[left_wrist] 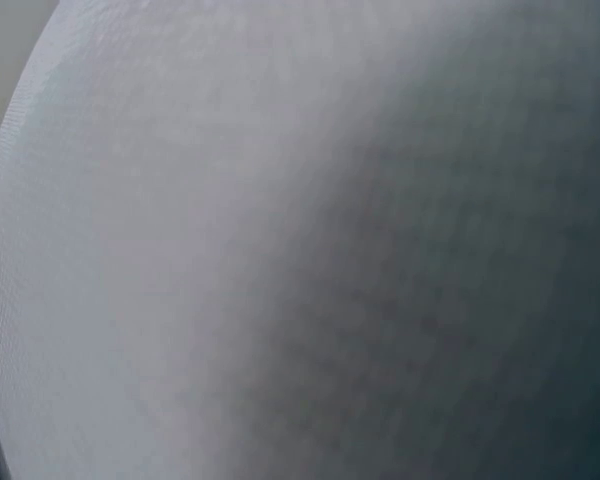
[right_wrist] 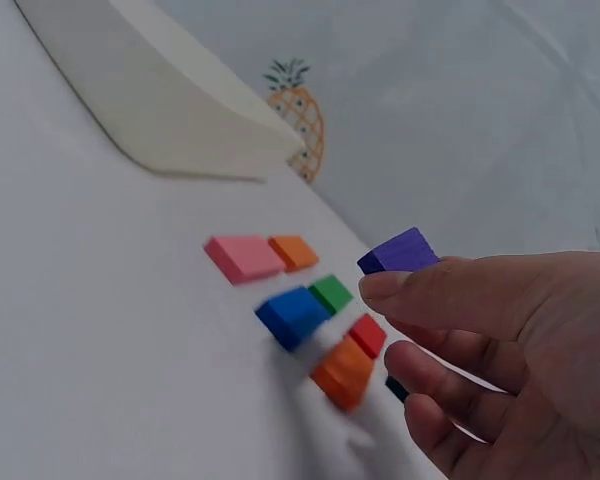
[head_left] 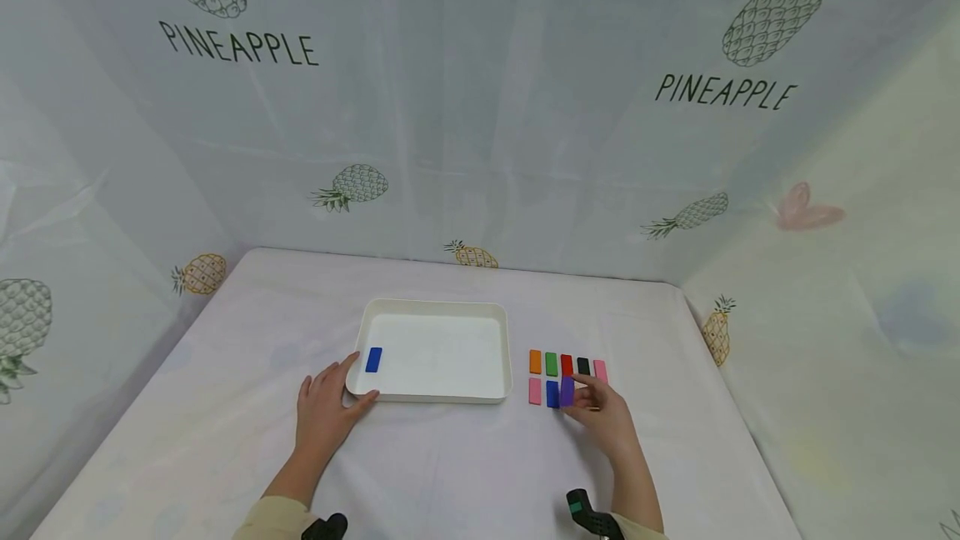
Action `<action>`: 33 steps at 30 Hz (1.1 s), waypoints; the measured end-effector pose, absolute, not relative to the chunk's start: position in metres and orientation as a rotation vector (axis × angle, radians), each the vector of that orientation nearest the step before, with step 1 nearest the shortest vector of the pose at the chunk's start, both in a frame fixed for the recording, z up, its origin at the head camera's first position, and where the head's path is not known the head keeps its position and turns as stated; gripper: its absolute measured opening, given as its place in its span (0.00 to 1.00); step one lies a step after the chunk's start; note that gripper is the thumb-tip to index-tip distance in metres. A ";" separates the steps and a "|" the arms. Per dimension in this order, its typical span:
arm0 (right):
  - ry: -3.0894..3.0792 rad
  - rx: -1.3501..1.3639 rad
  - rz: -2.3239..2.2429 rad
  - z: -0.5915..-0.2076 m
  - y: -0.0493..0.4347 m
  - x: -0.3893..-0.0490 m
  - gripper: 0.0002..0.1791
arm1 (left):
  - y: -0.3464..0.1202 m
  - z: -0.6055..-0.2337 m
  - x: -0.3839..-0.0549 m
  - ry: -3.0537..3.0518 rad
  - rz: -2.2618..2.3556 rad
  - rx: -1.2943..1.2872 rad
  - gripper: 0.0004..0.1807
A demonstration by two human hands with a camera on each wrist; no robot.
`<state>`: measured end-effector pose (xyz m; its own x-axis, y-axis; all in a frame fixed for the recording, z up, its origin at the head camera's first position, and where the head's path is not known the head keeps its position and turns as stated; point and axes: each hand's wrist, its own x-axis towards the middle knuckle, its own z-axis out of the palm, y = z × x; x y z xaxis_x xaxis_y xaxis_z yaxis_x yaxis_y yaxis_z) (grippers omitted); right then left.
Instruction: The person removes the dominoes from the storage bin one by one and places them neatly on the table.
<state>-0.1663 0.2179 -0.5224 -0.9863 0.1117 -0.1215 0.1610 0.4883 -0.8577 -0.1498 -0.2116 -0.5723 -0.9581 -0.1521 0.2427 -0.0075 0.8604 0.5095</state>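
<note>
Between thumb and fingers my right hand (head_left: 603, 419) pinches a small purple block (right_wrist: 402, 252), raised above the table. Below it stand small coloured blocks in two rows: a pink block (head_left: 535, 391), a blue block (head_left: 552, 394) and an orange block (right_wrist: 342, 372) nearer me, partly hidden by the hand in the head view. My left hand (head_left: 328, 402) touches the near left corner of a white tray (head_left: 427, 398), thumb at the front rim and fingers along the left side. Inside the tray, at its left, lies one blue block (head_left: 373, 360). The left wrist view shows only blurred pale cloth.
Farther back in the group are another orange block (head_left: 535, 362), a green block (head_left: 551, 364), a red block (head_left: 566, 365), a black block (head_left: 582, 366) and another pink block (head_left: 600, 370). White cloth covers the table (head_left: 450, 473); pineapple-print curtains (head_left: 480, 107) hang around it.
</note>
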 end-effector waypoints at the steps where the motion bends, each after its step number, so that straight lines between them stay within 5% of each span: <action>1: 2.665 0.257 -1.546 -0.523 0.221 -0.166 0.30 | -0.212 -0.572 -0.150 -2.764 -0.754 0.122 0.44; 33: 2.669 0.319 -1.372 -0.536 0.258 -0.178 0.28 | -0.212 -0.573 -0.151 -2.762 -0.765 0.135 0.46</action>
